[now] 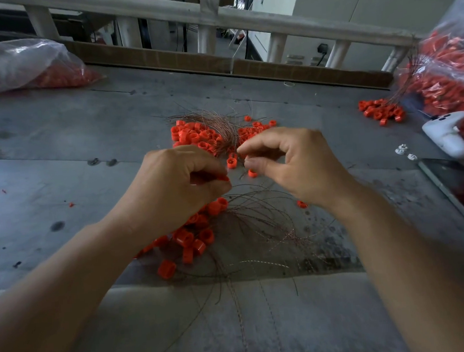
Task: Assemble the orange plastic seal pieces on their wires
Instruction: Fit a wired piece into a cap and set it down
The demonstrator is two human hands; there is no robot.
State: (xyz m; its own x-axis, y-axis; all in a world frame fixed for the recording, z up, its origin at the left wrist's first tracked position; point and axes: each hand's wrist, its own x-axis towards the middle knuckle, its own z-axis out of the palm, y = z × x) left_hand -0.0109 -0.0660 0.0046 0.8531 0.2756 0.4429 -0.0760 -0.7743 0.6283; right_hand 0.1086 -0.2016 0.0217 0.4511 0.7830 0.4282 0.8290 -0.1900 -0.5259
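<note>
Two hands meet mid-bench. Left hand [181, 179] has its fingers curled, pinching a small orange seal piece [222, 178]. Right hand [287, 161] nips a thin wire strand [241, 173] between thumb and forefinger, blurred. Glossy ring-shaped seal pieces [195, 137] are heaped just beyond, with more under the wrists, tangled in coppery twisted wires [255, 215]. Scuffed grey metal bench [59, 160] has bare room on the left. Crinkly clear left bag [20, 64] and right bag [452, 50] sit at the edges.

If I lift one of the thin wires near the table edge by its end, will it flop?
Probably springy, not limp: the wires lie in wide arcs. Likely very light, being so thin. They cross, so one may drag neighbours or orange seal pieces.
</note>
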